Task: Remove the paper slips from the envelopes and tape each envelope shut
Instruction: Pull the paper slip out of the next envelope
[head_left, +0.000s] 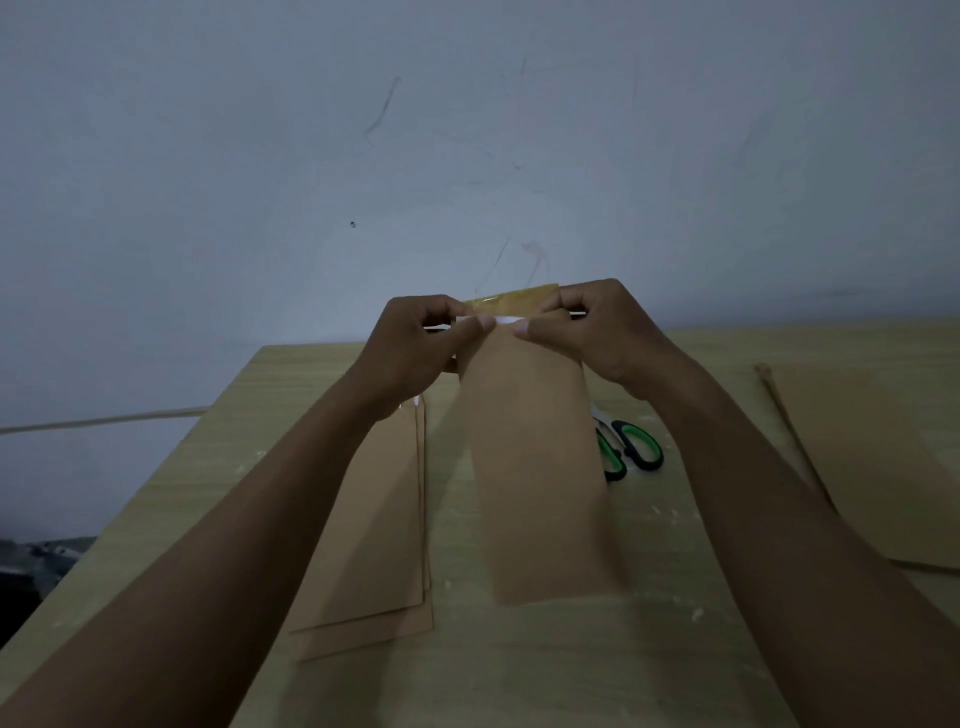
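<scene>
I hold a long brown envelope (535, 467) up over the table, its open top end away from me. My left hand (415, 348) pinches the top left corner and my right hand (592, 327) pinches the top right corner. A thin white edge of a paper slip (506, 320) shows at the mouth between my thumbs. The envelope's flap (514, 300), shiny with a yellowish strip, stands up behind it. A small stack of brown envelopes (379, 530) lies on the table under my left forearm.
Green-handled scissors (631, 449) lie on the wooden table (545, 665) just right of the held envelope. A large brown sheet (872, 457) lies at the right. The table's left edge runs diagonally, with a wall behind and a pale cable (104, 418) at the left.
</scene>
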